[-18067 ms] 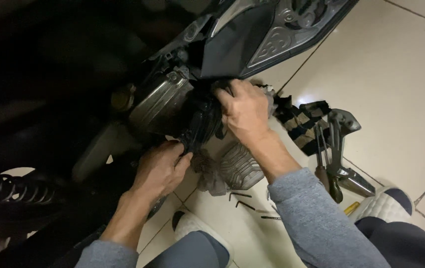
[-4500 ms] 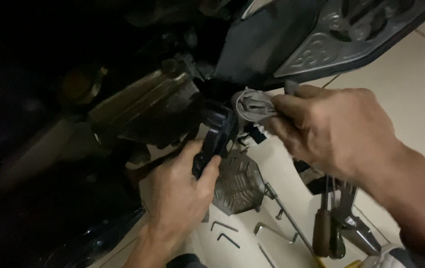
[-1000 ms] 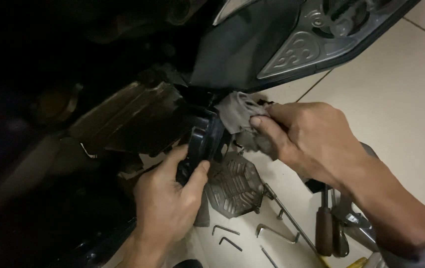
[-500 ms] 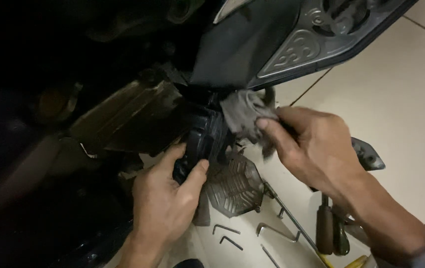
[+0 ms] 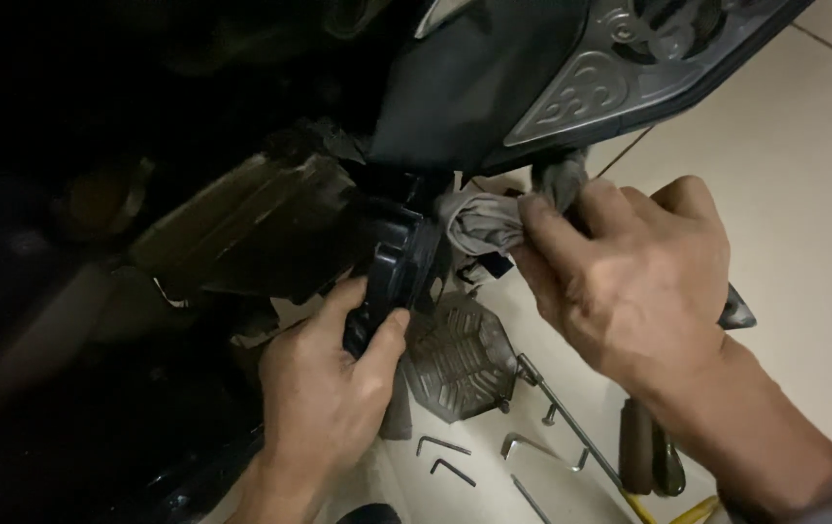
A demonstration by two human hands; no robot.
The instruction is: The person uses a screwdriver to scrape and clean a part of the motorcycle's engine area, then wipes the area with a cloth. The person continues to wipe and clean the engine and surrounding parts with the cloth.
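My left hand (image 5: pixel 324 393) grips a black plastic part (image 5: pixel 395 272) that hangs under the dark body of a scooter (image 5: pixel 494 87). My right hand (image 5: pixel 630 272) pinches a crumpled grey rag (image 5: pixel 479 221) and presses it against the right side of that black part. Fingers of both hands are closed around what they hold. The part's far side is hidden in shadow.
A ribbed grey cover (image 5: pixel 457 357) lies on the pale tiled floor (image 5: pixel 804 194) under the part. Several hex keys (image 5: pixel 440 456), a long metal rod (image 5: pixel 566 427) and dark-handled tools (image 5: pixel 647 456) lie beside it. The left half of the view is dark machinery.
My right hand has shifted the rag up and a little right along the black part. My left hand keeps its grip on the part in the same place.
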